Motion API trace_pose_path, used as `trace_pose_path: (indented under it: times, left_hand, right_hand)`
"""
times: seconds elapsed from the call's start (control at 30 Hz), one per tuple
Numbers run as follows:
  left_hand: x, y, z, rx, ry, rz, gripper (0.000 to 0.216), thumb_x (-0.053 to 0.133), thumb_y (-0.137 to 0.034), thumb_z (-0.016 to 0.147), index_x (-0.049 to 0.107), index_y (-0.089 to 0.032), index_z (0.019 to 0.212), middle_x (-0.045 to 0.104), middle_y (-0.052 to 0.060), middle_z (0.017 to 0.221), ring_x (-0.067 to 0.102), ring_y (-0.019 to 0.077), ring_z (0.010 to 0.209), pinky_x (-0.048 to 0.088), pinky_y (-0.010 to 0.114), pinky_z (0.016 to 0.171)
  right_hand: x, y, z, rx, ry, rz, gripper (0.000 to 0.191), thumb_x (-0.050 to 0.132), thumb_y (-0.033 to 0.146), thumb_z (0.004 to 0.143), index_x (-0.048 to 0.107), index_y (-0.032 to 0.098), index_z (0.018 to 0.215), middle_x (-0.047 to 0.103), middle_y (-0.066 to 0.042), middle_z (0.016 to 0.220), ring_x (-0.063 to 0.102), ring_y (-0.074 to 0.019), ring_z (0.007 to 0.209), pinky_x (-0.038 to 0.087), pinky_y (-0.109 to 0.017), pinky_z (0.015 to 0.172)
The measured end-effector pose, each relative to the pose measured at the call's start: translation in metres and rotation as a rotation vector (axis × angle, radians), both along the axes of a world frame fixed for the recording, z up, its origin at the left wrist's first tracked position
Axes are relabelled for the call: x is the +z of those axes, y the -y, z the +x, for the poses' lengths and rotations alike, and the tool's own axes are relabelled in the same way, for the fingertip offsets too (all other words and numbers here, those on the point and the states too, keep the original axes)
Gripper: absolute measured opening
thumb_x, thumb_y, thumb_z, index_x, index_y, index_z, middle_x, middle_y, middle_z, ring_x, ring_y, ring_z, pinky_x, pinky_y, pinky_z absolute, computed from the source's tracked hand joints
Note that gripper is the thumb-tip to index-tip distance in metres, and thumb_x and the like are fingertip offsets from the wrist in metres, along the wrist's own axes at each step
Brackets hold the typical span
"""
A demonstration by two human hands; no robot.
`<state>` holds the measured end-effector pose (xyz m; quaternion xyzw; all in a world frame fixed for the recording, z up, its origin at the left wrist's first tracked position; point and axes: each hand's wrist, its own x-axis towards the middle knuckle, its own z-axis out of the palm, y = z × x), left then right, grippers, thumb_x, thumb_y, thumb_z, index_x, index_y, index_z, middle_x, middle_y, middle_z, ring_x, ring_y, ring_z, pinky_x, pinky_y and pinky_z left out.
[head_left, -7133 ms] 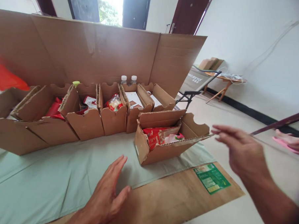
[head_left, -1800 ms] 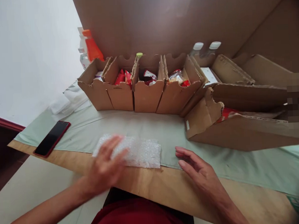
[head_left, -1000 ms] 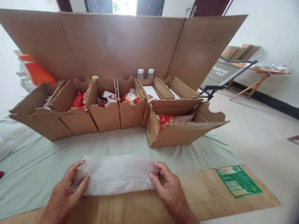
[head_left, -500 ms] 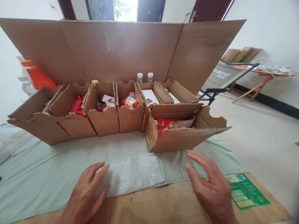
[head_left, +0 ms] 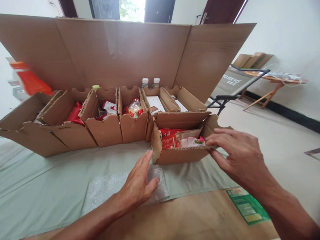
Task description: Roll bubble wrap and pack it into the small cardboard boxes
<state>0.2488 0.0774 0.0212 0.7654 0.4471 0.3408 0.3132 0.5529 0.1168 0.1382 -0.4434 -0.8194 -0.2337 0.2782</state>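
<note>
Nearest to me is an open cardboard box [head_left: 181, 156] with red and white snack packets [head_left: 174, 137] inside. My right hand [head_left: 234, 150] pinches the right end of its front wall, fingers over the top edge and thumb outside. My left hand [head_left: 140, 181] is open, fingers stretched toward the box's left corner; I cannot tell whether it touches. Beneath that hand, a sheet of bubble wrap [head_left: 104, 189] lies flat on the pale green cloth [head_left: 59, 184], partly covered by my hand and forearm.
A row of open cardboard bins [head_left: 106, 131] holding packets stands behind, backed by a tall cardboard panel [head_left: 127, 50]. An orange-red bottle [head_left: 32, 81] and two white-capped bottles [head_left: 151, 82] rise behind the row. A green printed sheet [head_left: 247, 206] lies at the front right, on the wooden surface [head_left: 185, 221].
My right hand has moved up and taken hold of the box's front wall. My left hand has shifted right and forward, over the bubble wrap. The view has shifted slightly.
</note>
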Motion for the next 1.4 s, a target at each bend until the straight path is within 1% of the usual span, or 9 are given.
trace_pose_path:
  times: [0.2, 0.4, 0.53, 0.67, 0.77, 0.87, 1.07, 1.23, 1.4]
  left_hand:
    - [-0.017, -0.023, 0.031, 0.010, 0.121, -0.050, 0.093, 0.061, -0.018, 0.085, 0.015, -0.020, 0.166, 0.030, 0.019, 0.170, 0.032, 0.0357, 0.156, 0.034, 0.061, 0.125]
    - [-0.015, -0.023, 0.044, 0.028, 0.130, -0.075, 0.091, 0.060, -0.021, 0.087, 0.013, -0.018, 0.165, 0.031, 0.019, 0.170, 0.033, 0.0351, 0.156, 0.035, 0.060, 0.125]
    - [-0.008, -0.029, 0.055, -0.016, 0.123, -0.088, 0.093, 0.061, -0.021, 0.086, 0.012, -0.019, 0.166, 0.033, 0.018, 0.169, 0.035, 0.0345, 0.155, 0.035, 0.059, 0.126]
    - [-0.003, -0.017, 0.035, -0.001, 0.011, -0.025, 0.087, 0.060, -0.020, 0.088, 0.018, -0.019, 0.164, 0.039, 0.020, 0.165, 0.041, 0.0359, 0.151, 0.040, 0.060, 0.122]
    - [-0.001, 0.008, -0.002, 0.009, -0.154, 0.108, 0.074, 0.056, -0.018, 0.093, 0.027, -0.024, 0.161, 0.044, 0.019, 0.162, 0.046, 0.0345, 0.148, 0.044, 0.059, 0.118]
    - [-0.004, 0.033, -0.038, 0.033, -0.300, 0.213, 0.066, 0.048, -0.010, 0.095, 0.034, -0.025, 0.158, 0.044, 0.018, 0.161, 0.046, 0.0323, 0.148, 0.044, 0.057, 0.118]
    - [-0.033, 0.062, -0.094, 0.201, -0.552, 0.201, 0.055, 0.046, -0.020, 0.100, 0.042, -0.017, 0.155, 0.049, 0.020, 0.159, 0.047, 0.0332, 0.147, 0.042, 0.055, 0.118]
    - [-0.045, 0.073, -0.116, 0.148, -0.720, 0.213, 0.054, 0.051, -0.035, 0.101, 0.048, -0.024, 0.155, 0.042, 0.011, 0.166, 0.036, 0.0322, 0.154, 0.023, 0.053, 0.127]
    - [-0.032, 0.070, -0.117, 0.160, -0.638, 0.185, 0.052, 0.048, -0.034, 0.103, 0.049, -0.022, 0.153, 0.038, 0.013, 0.168, 0.030, 0.0334, 0.157, 0.023, 0.055, 0.127]
  right_hand:
    - [-0.008, 0.022, 0.003, 0.037, 0.031, -0.010, 0.020, 0.050, 0.014, 0.095, 0.061, 0.025, 0.107, 0.077, -0.006, 0.106, 0.070, -0.0282, 0.105, 0.046, -0.047, 0.093]
    - [-0.007, 0.008, 0.007, 0.013, -0.045, 0.036, 0.015, 0.052, 0.019, 0.101, 0.065, 0.025, 0.105, 0.077, -0.004, 0.103, 0.072, -0.0257, 0.098, 0.048, -0.046, 0.097]
    - [-0.004, 0.006, 0.014, -0.040, -0.049, 0.073, 0.014, 0.053, 0.021, 0.102, 0.067, 0.023, 0.105, 0.077, -0.009, 0.099, 0.072, -0.0300, 0.094, 0.050, -0.048, 0.090]
    - [-0.004, 0.036, 0.003, -0.058, -0.099, 0.120, 0.025, 0.062, 0.019, 0.099, 0.065, 0.020, 0.124, 0.072, -0.018, 0.123, 0.067, -0.0390, 0.119, 0.048, -0.056, 0.100]
    - [-0.021, 0.059, -0.028, 0.070, -0.240, 0.047, 0.032, 0.066, 0.013, 0.094, 0.065, 0.023, 0.124, 0.072, -0.014, 0.125, 0.066, -0.0358, 0.123, 0.049, -0.056, 0.105]
    - [-0.056, 0.063, -0.086, 0.247, -0.299, -0.276, 0.030, 0.055, 0.013, 0.098, 0.065, 0.024, 0.124, 0.070, -0.012, 0.130, 0.064, -0.0306, 0.126, 0.053, -0.053, 0.105]
    - [-0.121, 0.056, -0.196, 0.442, -0.120, -0.710, 0.049, 0.051, 0.014, 0.096, 0.056, 0.012, 0.145, 0.056, -0.016, 0.152, 0.049, -0.0278, 0.144, 0.047, -0.048, 0.118]
    - [-0.151, 0.073, -0.128, 0.263, 0.010, -0.671, 0.056, 0.058, 0.033, 0.100, 0.048, 0.021, 0.154, 0.049, -0.013, 0.159, 0.044, -0.0310, 0.148, 0.041, -0.055, 0.120]
    - [-0.137, 0.095, -0.054, 0.035, -0.040, -0.446, 0.042, 0.038, 0.033, 0.108, 0.058, 0.020, 0.142, 0.066, -0.015, 0.140, 0.061, -0.0336, 0.131, 0.052, -0.056, 0.101]
